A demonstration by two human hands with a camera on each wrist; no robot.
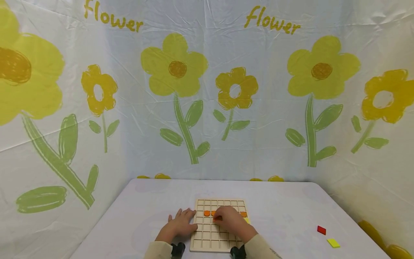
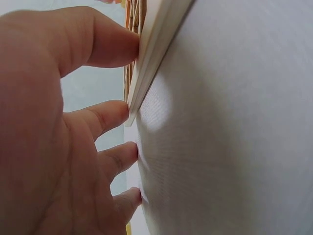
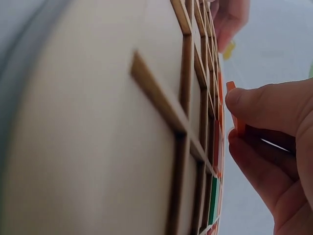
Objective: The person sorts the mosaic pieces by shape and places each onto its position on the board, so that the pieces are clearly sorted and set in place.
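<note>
A wooden grid board (image 1: 201,245) with square cells lies on the table. My left hand (image 1: 179,224) rests at its left side, fingers spread and fairly straight; in the left wrist view the thumb (image 2: 112,46) and one fingertip touch the board's edge. My right hand (image 1: 232,220) is over the middle of the board, pinching a thin orange piece (image 3: 236,115) between thumb and fingers, close over the cells. Orange round discs (image 1: 207,213) sit in one row, partly hidden by the right hand. A green piece (image 3: 213,200) shows in a cell in the right wrist view.
To the right on the white table (image 1: 281,205) lie a red piece (image 1: 321,230) and a yellow piece (image 1: 333,243). Another yellow piece (image 1: 247,220) shows at the board's right side. A flower-printed cloth (image 1: 265,151) hangs behind the table and at both sides.
</note>
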